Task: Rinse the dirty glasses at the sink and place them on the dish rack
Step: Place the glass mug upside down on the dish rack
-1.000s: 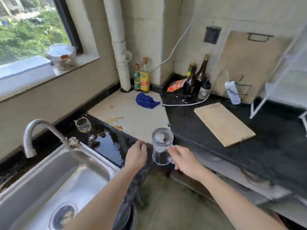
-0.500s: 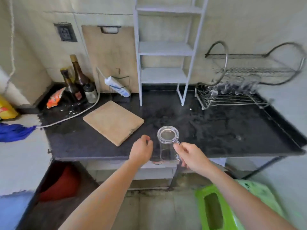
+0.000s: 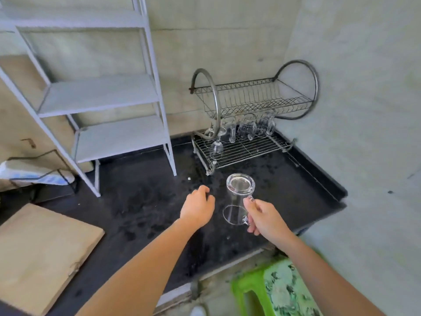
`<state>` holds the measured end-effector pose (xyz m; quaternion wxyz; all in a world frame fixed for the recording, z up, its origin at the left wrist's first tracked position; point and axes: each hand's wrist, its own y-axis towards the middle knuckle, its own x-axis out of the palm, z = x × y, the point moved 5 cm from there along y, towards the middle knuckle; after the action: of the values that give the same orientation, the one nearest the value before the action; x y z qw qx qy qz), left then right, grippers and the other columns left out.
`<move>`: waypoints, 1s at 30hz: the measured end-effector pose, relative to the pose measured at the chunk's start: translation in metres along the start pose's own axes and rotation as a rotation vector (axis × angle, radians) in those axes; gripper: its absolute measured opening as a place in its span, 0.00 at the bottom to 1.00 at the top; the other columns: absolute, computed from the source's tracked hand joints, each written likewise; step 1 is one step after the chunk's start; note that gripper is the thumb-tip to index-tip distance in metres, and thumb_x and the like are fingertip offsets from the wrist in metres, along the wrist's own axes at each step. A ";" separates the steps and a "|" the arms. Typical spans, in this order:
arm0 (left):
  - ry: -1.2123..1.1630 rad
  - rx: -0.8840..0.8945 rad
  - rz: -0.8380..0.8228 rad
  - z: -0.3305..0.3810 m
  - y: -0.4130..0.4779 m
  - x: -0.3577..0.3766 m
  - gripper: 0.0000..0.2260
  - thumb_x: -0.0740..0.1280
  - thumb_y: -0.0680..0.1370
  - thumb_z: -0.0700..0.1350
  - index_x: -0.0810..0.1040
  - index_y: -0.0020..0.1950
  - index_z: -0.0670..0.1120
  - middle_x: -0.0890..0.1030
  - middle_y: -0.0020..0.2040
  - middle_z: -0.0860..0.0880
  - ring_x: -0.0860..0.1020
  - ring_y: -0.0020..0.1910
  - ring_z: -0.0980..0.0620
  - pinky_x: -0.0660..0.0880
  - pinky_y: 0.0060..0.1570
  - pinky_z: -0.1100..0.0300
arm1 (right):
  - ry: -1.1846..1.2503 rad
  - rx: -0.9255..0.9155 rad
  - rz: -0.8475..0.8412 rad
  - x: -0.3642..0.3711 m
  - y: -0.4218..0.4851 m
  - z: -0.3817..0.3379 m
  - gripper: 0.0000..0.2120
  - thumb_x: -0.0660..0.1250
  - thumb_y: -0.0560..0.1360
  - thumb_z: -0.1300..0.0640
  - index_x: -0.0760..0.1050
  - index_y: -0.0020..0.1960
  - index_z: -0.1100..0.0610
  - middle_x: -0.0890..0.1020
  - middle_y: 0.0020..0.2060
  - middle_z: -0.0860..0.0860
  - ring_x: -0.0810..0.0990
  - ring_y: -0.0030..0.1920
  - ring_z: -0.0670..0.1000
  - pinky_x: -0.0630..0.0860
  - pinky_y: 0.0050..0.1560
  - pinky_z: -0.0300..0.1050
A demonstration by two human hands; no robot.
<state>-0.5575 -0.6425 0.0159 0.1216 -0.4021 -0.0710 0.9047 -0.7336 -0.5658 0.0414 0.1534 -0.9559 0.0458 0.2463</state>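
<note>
Glass mug [image 3: 238,200]: centre of frame, above black counter [image 3: 141,201], thick base up | right hand [image 3: 264,218]: fingers clamped on mug handle | left hand [image 3: 198,207]: just beside mug, not touching, fingers loosely curled, holding nothing | dish rack [image 3: 248,153]: upper right, several glasses [image 3: 247,130] on lower tier | cutting board [image 3: 41,254]: lower left | green stool [image 3: 273,290]: lower right
</note>
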 end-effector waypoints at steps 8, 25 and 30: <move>0.005 -0.039 -0.068 0.018 0.103 0.009 0.21 0.56 0.80 0.47 0.65 0.73 0.46 0.77 0.62 0.41 0.78 0.56 0.40 0.75 0.57 0.48 | 0.025 0.048 0.070 -0.041 0.101 -0.002 0.19 0.57 0.80 0.45 0.69 0.37 0.57 0.77 0.32 0.51 0.77 0.27 0.43 0.73 0.29 0.34; 0.081 -0.219 -0.055 0.014 0.192 0.019 0.15 0.60 0.82 0.50 0.83 0.50 0.44 0.83 0.45 0.46 0.81 0.47 0.43 0.77 0.51 0.51 | 0.104 0.040 -0.045 -0.046 0.298 -0.009 0.17 0.55 0.80 0.42 0.71 0.52 0.55 0.75 0.36 0.51 0.79 0.33 0.48 0.77 0.35 0.39; 0.110 -0.240 -0.090 0.016 0.198 0.016 0.15 0.60 0.82 0.47 0.81 0.43 0.41 0.81 0.43 0.45 0.80 0.44 0.45 0.77 0.47 0.53 | 0.096 0.032 -0.058 -0.037 0.309 -0.003 0.19 0.55 0.81 0.44 0.73 0.54 0.59 0.75 0.37 0.51 0.80 0.34 0.49 0.77 0.34 0.38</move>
<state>-0.6121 -0.8287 -0.0298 0.1169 -0.4591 -0.1897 0.8600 -0.8148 -0.8598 -0.0220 0.1735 -0.9650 0.0293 0.1946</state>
